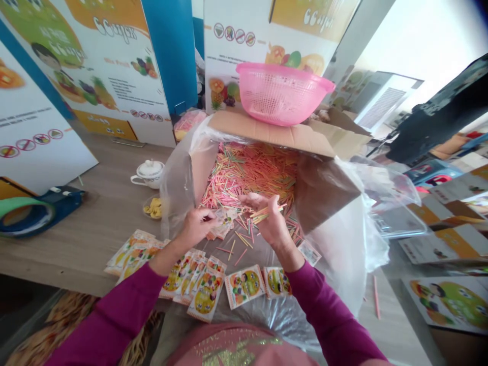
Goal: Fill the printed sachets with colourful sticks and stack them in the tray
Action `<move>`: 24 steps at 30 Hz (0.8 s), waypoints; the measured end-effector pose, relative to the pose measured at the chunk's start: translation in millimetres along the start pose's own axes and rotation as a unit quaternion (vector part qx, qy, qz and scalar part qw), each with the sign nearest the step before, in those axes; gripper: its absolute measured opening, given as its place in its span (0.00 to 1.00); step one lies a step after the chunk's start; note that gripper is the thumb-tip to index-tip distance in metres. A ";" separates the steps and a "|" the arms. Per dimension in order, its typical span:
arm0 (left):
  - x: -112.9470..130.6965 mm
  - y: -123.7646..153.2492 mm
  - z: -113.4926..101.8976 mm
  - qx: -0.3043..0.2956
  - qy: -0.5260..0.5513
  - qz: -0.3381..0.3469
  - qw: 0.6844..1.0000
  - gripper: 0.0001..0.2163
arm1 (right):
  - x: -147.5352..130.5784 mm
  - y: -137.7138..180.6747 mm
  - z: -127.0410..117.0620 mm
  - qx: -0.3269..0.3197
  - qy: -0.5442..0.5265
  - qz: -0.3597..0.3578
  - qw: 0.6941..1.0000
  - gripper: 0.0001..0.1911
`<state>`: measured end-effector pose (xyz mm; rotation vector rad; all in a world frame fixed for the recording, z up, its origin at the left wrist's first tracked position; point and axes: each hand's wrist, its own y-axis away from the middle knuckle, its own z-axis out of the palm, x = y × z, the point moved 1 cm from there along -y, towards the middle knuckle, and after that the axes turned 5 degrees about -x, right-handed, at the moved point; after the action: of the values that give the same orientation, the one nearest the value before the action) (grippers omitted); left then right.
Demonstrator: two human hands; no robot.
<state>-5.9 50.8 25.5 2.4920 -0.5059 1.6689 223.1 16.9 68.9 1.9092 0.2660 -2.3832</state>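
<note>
My right hand [269, 218] grips a small bunch of thin coloured sticks [269, 213] above the open cardboard box [270, 133]. The box, lined with clear plastic [335, 254], holds a large heap of pink, yellow and green sticks [247, 173]. My left hand [196, 227] pinches the edge of a small printed sachet [223, 217], which lies over a few others. Loose sticks [236, 244] are scattered on the plastic just below my hands. Closer to me lie several filled sachets [208, 292], some overlapping.
A pink plastic colander [282, 96] rests on the box's far flap. On the wooden table [87, 239] stand a white lidded pot [148, 173], a dish of yellow pieces [153, 207] and a green tape roll [23, 216]. Printed banners [114, 66] stand behind. A person in dark clothing [430, 127] stands right.
</note>
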 end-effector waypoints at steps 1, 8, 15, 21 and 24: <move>6.2 4.8 1.1 -0.011 0.031 -0.004 0.999 0.13 | -6.3 -0.6 6.9 -0.007 0.005 -0.008 1.000 0.51; 30.2 30.0 20.7 0.002 0.152 0.019 0.988 0.15 | -6.4 -6.1 40.1 -0.059 0.014 -0.007 0.998 0.51; 24.6 35.3 33.9 0.024 0.251 0.010 0.968 0.14 | -11.8 8.7 50.0 -0.177 0.141 -0.095 0.969 0.30; 21.0 41.4 44.4 0.021 0.400 -0.097 0.911 0.17 | -1.7 8.7 42.2 -0.115 -0.009 -0.089 0.989 0.30; 24.7 44.9 45.5 0.003 0.448 -0.114 0.887 0.20 | 2.7 11.9 46.0 -0.140 0.022 -0.080 0.987 0.29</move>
<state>28.0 -8.8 25.6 1.4111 -0.0860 2.3966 180.3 -3.1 74.9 1.8732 0.7421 -2.2506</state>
